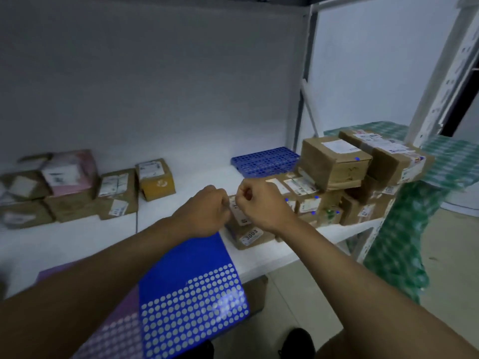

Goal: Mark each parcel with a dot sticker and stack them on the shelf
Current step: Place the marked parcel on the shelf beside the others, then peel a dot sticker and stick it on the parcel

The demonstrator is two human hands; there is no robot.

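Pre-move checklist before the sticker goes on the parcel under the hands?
1. Parcel within reach on the shelf: ok.
2. Dot held between left hand and right hand: cannot tell, fingers curled together, nothing visible.
3. Blue sticker sheet has dots left: ok, upper part still blue.
4. Room on the stack at right: ok.
5. Stacked parcels marked: ok for several, blue dots visible; rest cannot tell.

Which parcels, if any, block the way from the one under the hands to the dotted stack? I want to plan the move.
None visibly: the parcel under both hands lies right beside the dotted stack, nothing between them.
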